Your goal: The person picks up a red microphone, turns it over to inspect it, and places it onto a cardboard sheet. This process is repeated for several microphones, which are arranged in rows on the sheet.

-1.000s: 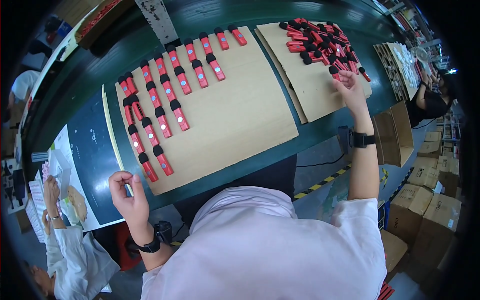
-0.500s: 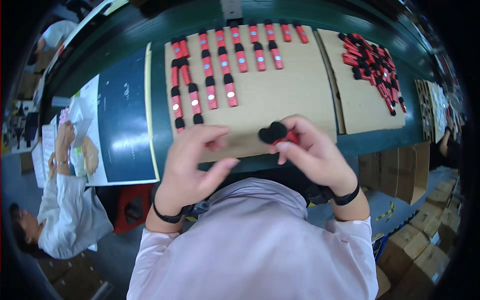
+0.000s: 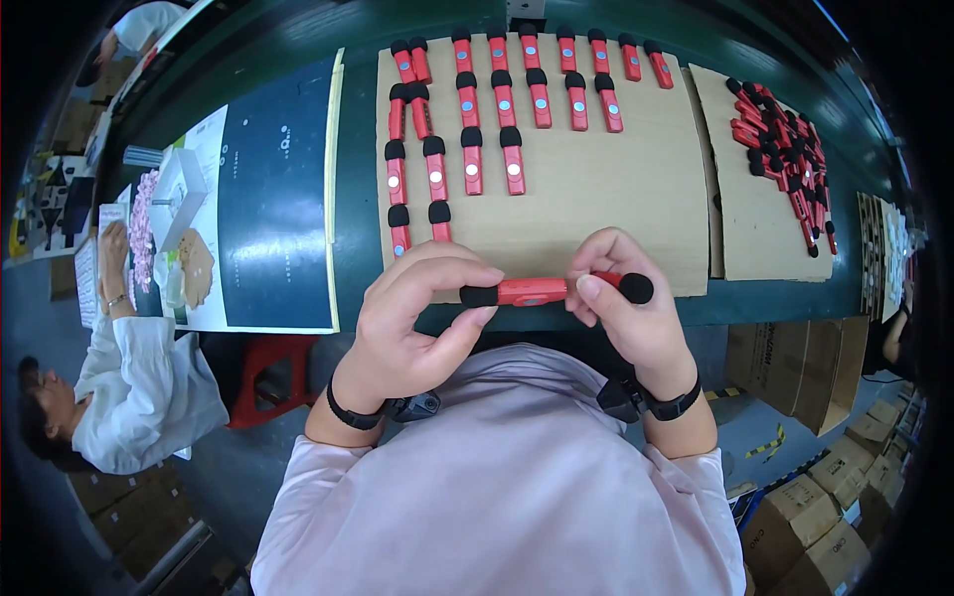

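Observation:
My left hand (image 3: 412, 323) pinches the black foam cap of a small red clip-on microphone (image 3: 533, 290), which lies level between my hands. My right hand (image 3: 636, 313) has its fingers closed around a second red microphone, whose black foam cap (image 3: 637, 288) sticks out to the right. The fingertips of my right hand touch or nearly touch the free end of the first one; I cannot tell which. Beyond my hands, more such microphones stand in rows on a cardboard sheet (image 3: 616, 219), foam caps pointing away from me. One in the nearest row (image 3: 439, 221) is partly hidden by my left hand.
A second cardboard sheet (image 3: 750, 243) on the right bears a heap of red microphones (image 3: 790, 149). Left of the rows is a dark board with a pale edge (image 3: 336, 189). A co-worker (image 3: 139, 397) sits at the far left. Cartons (image 3: 795, 372) stand below the table, right.
Both hands have come together. My left hand, empty before, now grips one microphone's foam cap. The pair bunched in my right hand is spread apart, and the whole view has shifted slightly.

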